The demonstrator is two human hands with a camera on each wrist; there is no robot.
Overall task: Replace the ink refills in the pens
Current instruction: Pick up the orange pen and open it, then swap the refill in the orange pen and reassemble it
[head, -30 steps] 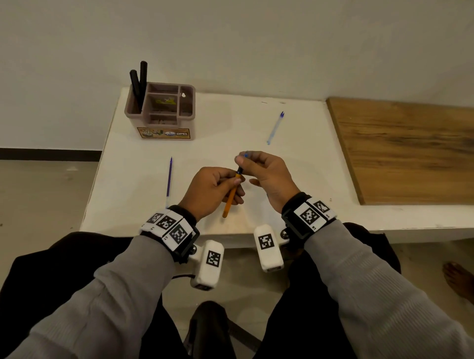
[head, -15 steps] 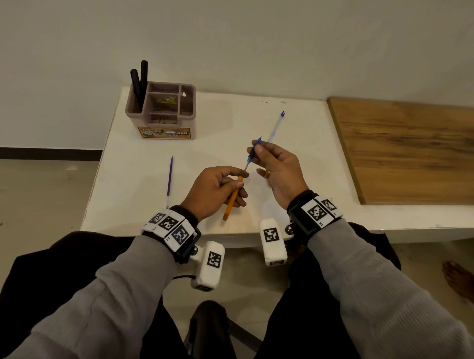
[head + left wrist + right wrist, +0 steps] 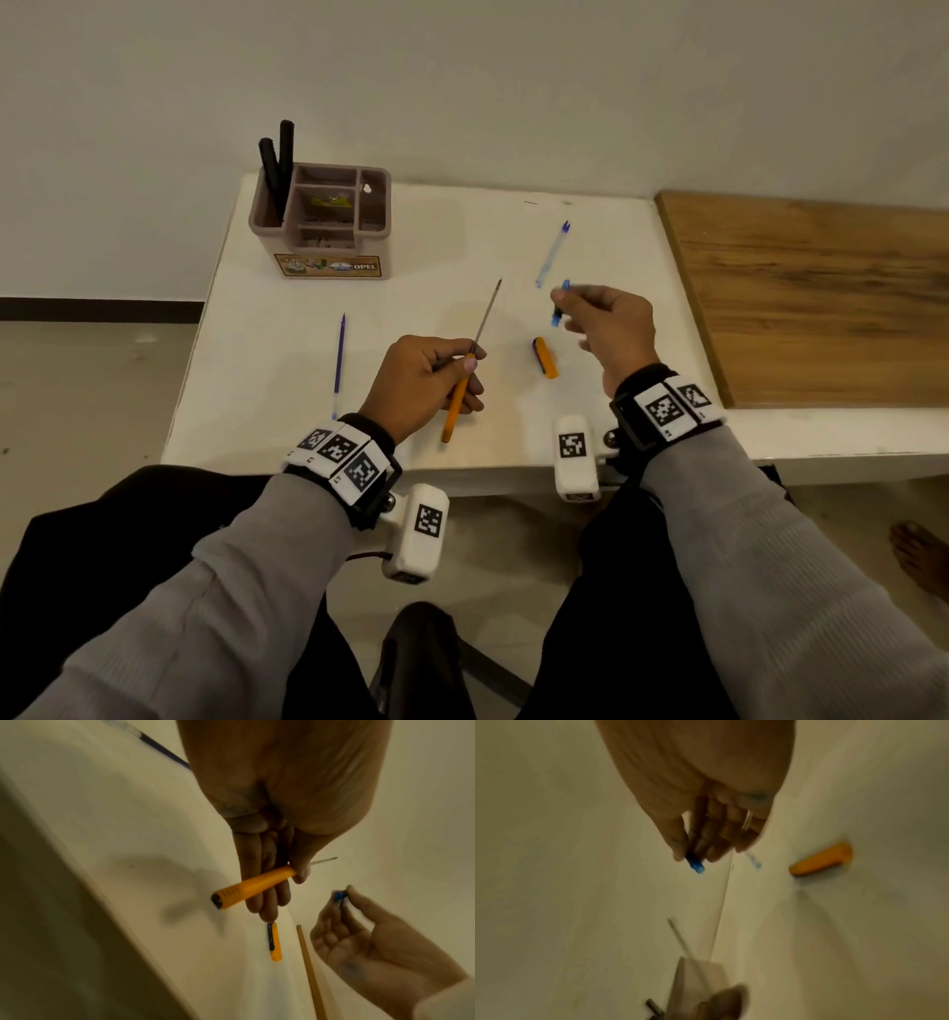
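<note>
My left hand (image 3: 464,360) grips an orange pen barrel (image 3: 456,398) low over the white table (image 3: 287,390). A thin used refill (image 3: 488,313) sticks out of the barrel's far end, bare. My right hand (image 3: 562,308) is raised to the right and pinches a small blue tip piece (image 3: 558,311) between thumb and fingers. In the left wrist view the barrel (image 3: 253,886) lies across my fingers (image 3: 267,898), with the refill (image 3: 324,860) past the thumb. The right wrist view shows the blue piece (image 3: 695,865) at my fingertips (image 3: 680,850), blurred.
An orange pen cap (image 3: 544,357) lies on the table between my hands. A dark blue refill (image 3: 339,360) lies at the left and a pale blue one (image 3: 552,254) farther back. A brown organizer (image 3: 328,221) with black pens stands back left. A wooden board (image 3: 811,303) lies to the right.
My right hand has pulled the blue tip piece off the barrel and moved it right. The refill now stands bare out of the barrel, and the orange cap shows on the table.
</note>
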